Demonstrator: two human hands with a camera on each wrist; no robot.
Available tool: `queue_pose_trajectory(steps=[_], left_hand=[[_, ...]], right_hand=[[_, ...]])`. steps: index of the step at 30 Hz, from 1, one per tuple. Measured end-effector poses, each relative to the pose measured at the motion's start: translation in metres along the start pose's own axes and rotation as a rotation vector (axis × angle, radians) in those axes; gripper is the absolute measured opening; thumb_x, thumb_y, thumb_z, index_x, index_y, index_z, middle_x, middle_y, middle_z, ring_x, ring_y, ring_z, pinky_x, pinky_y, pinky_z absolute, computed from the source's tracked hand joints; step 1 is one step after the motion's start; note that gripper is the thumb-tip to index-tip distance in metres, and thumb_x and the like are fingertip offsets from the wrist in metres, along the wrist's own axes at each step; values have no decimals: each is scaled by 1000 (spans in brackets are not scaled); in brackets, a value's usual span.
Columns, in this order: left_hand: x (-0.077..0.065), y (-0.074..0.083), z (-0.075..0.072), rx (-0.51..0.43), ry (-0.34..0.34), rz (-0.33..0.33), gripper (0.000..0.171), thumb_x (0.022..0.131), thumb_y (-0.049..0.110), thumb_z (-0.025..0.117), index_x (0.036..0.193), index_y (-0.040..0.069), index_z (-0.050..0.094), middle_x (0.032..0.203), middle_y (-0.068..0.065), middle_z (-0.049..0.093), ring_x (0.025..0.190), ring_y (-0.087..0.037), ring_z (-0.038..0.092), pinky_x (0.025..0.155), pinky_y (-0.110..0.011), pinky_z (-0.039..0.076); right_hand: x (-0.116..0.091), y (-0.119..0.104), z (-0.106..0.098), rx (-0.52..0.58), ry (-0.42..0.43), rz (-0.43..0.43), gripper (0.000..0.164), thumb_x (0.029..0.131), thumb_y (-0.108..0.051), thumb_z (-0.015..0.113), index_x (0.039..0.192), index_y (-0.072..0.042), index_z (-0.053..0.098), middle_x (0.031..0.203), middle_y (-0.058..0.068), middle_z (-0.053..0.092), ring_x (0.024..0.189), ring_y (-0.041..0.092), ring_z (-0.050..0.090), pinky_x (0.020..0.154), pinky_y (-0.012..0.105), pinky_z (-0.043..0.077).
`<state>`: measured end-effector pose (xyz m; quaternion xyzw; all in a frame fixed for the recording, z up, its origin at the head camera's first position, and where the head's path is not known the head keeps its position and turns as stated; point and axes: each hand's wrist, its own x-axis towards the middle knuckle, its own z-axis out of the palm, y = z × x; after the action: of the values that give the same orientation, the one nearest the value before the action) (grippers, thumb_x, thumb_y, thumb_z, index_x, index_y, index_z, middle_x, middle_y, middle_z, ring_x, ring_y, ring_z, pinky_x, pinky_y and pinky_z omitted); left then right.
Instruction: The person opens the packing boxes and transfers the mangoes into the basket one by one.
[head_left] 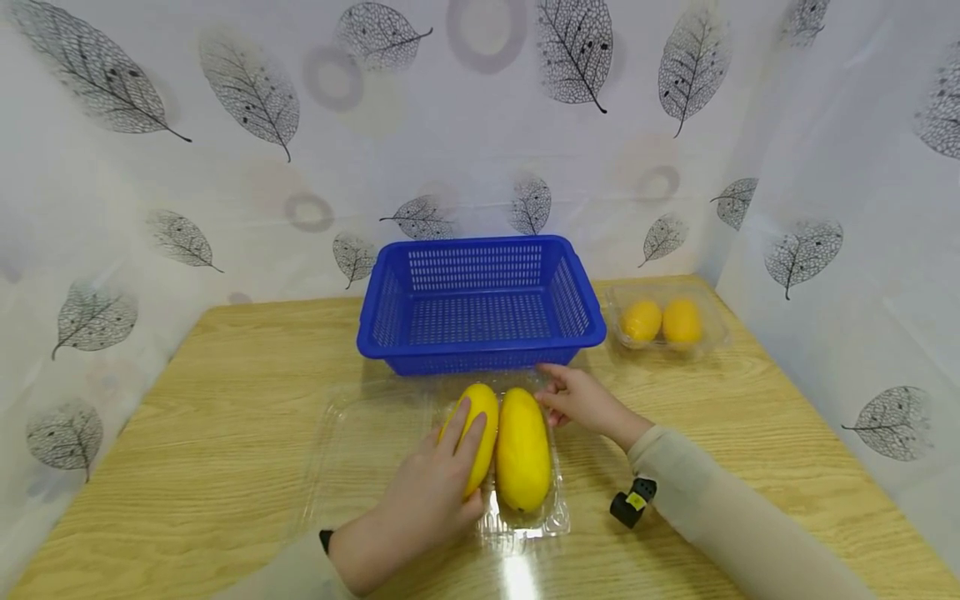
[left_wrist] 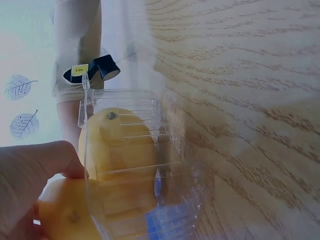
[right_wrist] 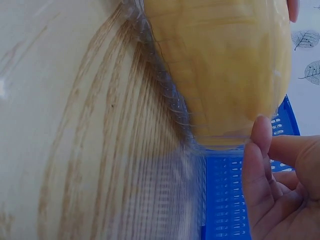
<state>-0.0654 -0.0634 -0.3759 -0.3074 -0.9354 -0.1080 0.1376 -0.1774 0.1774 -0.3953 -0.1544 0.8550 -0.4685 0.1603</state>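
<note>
Two long yellow melons stand side by side in a clear plastic clamshell box (head_left: 557,500). My left hand (head_left: 431,492) grips the left melon (head_left: 483,442), fingers over its top and thumb at the near end. In the left wrist view, that thumb bends down between the melons. The right melon (head_left: 522,454) lies against the box's ribbed wall (left_wrist: 135,170). At the box's far right corner, my right hand (head_left: 585,404) pinches the rim, index finger stretched along the far edge; the right wrist view shows its fingertips (right_wrist: 261,131) on that corner.
Just behind the box stands a blue perforated basket (head_left: 480,343). The box's transparent lid (head_left: 367,458) lies folded out to the left. Toward the back right, another clear box (head_left: 716,321) holds two yellow-orange fruits (head_left: 682,322). Leaf-patterned cloth (head_left: 465,125) surrounds the wooden table (head_left: 225,417).
</note>
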Motion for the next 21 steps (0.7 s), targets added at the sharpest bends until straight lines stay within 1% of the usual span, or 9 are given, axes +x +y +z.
queue_pose_trajectory(steps=[4, 8, 12, 15, 19, 21], left_hand=[[-2, -1, -3, -23, 11, -7, 76, 69, 23, 67, 136, -2, 42, 142, -26, 33, 106, -44, 54, 90, -47, 46], [-3, -2, -6, -56, 37, -9, 77, 70, 24, 67, 138, 0, 41, 144, -24, 32, 110, -41, 53, 84, -46, 49], [-3, -4, -9, -72, 87, -2, 79, 68, 24, 69, 139, 2, 40, 145, -22, 30, 112, -37, 52, 80, -42, 52], [-2, -5, -11, -67, 121, 3, 81, 68, 24, 70, 139, 2, 39, 146, -21, 29, 113, -35, 52, 82, -40, 52], [-3, -8, -14, -66, 165, 18, 82, 66, 23, 71, 139, 2, 39, 146, -21, 30, 116, -34, 50, 84, -38, 51], [-3, -9, -16, -71, 197, 30, 82, 66, 23, 72, 138, 2, 40, 146, -21, 31, 116, -34, 51, 83, -38, 51]], right_hand=[[0, 1, 0, 0, -1, -15, 54, 93, -7, 55, 139, 9, 32, 76, 8, 57, 56, 16, 58, 59, 39, 55], [0, 1, 0, 0, 2, -19, 54, 93, -7, 55, 139, 10, 32, 77, 9, 57, 56, 15, 58, 58, 36, 55], [-1, 1, 0, -5, 6, -6, 54, 93, -7, 55, 139, 9, 33, 77, 8, 58, 57, 15, 58, 57, 32, 54], [-1, 1, 0, -4, 6, -7, 53, 93, -6, 55, 139, 9, 33, 77, 8, 58, 56, 15, 58, 56, 31, 54], [-1, 1, 0, -1, 8, -13, 53, 93, -5, 55, 138, 10, 33, 76, 8, 57, 56, 15, 58, 56, 33, 54], [-1, 0, 0, 0, 11, -13, 53, 92, -5, 55, 138, 10, 33, 75, 8, 56, 55, 15, 58, 56, 34, 54]])
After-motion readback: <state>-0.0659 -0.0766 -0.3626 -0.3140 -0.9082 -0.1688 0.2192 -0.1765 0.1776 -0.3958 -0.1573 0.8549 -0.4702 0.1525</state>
